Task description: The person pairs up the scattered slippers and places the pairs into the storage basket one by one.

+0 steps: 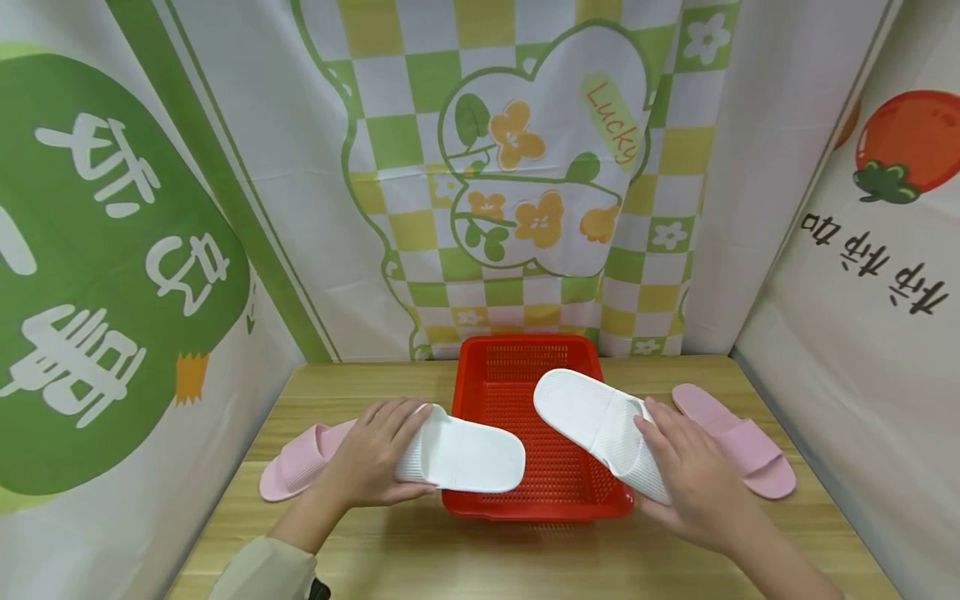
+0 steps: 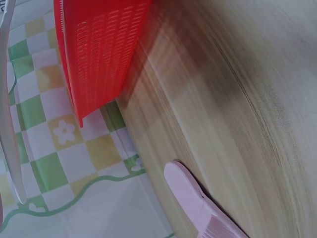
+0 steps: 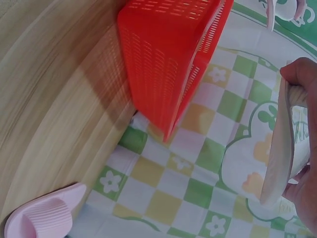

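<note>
My left hand curls round one white slipper, my right hand round a second slipper, both partly over the red basket, whose rim either might strike should my hold loosen.

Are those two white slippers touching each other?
Apart. The head view shows the red perforated basket through a plain gap between the left white slide slipper and the right white slide slipper.
</note>
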`<state>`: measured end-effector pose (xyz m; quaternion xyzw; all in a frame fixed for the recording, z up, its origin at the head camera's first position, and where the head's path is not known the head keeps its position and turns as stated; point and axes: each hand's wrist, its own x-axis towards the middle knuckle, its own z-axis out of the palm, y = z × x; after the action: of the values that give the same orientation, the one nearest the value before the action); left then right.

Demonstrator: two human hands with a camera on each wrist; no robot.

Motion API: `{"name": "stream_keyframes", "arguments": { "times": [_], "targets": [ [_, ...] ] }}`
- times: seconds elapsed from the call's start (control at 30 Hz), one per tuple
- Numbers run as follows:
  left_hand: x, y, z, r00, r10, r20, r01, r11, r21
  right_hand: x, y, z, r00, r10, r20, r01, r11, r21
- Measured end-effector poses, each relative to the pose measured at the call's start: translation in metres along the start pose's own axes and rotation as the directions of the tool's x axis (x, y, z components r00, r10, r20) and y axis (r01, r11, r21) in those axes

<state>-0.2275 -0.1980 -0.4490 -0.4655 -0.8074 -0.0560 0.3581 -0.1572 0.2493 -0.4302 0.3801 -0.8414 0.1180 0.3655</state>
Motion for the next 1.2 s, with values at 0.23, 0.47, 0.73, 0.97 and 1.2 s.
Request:
{"name": "stream_keyframes", "arguments": {
  "times": [0.23, 0.47, 0.73, 0.97, 1.2],
  "targets": [
    [0.006, 0.003, -0.001, 1.000, 0.011, 0.023, -0.012, 1.000, 0.009, 0.004, -0.003, 0.003, 0.999, -0.028, 0.028, 0.028, 1.000, 0.002],
    [0.011, 0.005, -0.002, 0.999, 0.004, 0.034, -0.005, 1.000, 0.018, 0.010, -0.006, 0.005, 0.997, -0.065, 0.046, 0.065, 0.998, -0.005],
    [0.018, 0.006, 0.001, 0.999, 0.014, 0.051, -0.015, 1.000, 0.021, 0.015, -0.009, 0.007, 0.992, -0.106, 0.063, 0.105, 0.994, 0.017],
    [0.022, 0.006, 0.004, 0.999, 0.022, 0.036, -0.023, 0.999, 0.031, 0.018, -0.012, 0.009, 0.991, -0.102, 0.086, 0.101, 0.995, 0.013],
    [0.027, 0.007, 0.006, 0.999, 0.024, 0.042, -0.025, 0.999, 0.020, 0.019, -0.013, 0.011, 0.983, -0.078, 0.163, 0.080, 0.997, -0.003]
  ]
}}
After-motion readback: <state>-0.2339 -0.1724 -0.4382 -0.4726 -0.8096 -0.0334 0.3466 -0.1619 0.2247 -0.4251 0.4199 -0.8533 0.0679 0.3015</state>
